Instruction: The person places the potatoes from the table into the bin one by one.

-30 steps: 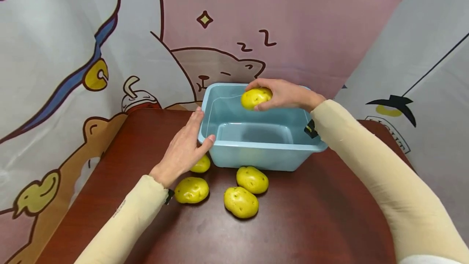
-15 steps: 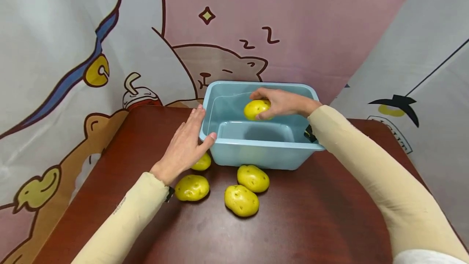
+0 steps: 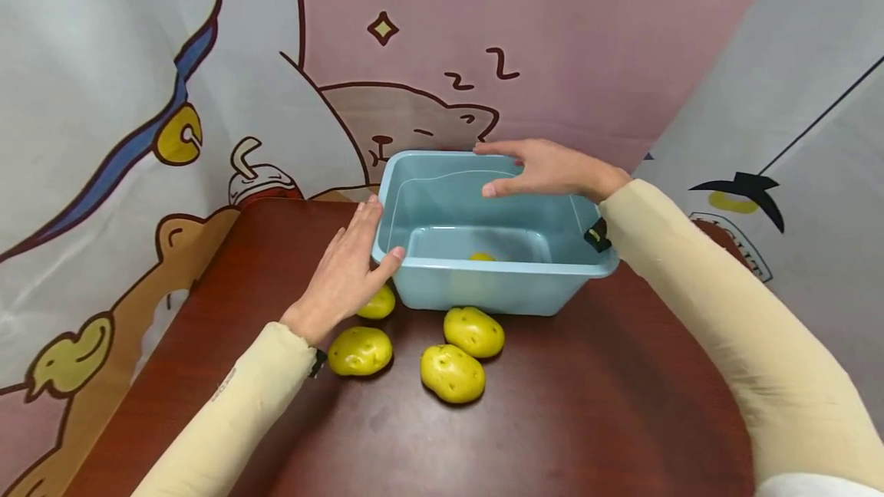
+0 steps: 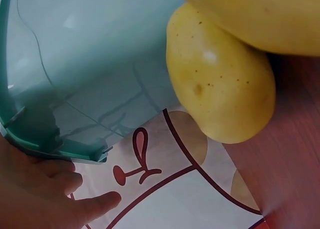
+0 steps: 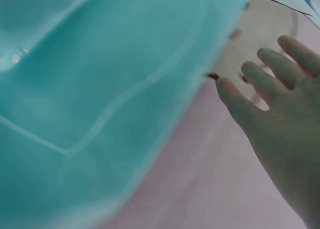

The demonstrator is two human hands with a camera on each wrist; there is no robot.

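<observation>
A light-blue plastic basin (image 3: 483, 286) stands on the table. Only a sliver of one yellow potato (image 3: 482, 257) shows inside it, past the front rim. My left hand (image 3: 341, 274) rests against the basin's left rim with fingers extended. Above the basin's right half hovers my right hand (image 3: 552, 169), empty, its fingers and thumb spread. In front of the basin lie two potatoes close together, a rear one (image 3: 473, 332) and a front one (image 3: 452, 374). Near my left wrist is another potato (image 3: 360, 351), and a further potato (image 3: 377, 303) is partly hidden behind that hand.
The dark red-brown table (image 3: 552, 420) carries everything. A printed cartoon curtain (image 3: 552, 37) hangs close behind the basin and along both sides. Black straps sit at both wrists, the right strap (image 3: 597, 235) close to the basin's right rim.
My right hand lowered a potato into the basin, let it go, and rose back up with fingers spread. The left hand stays at the left rim.
</observation>
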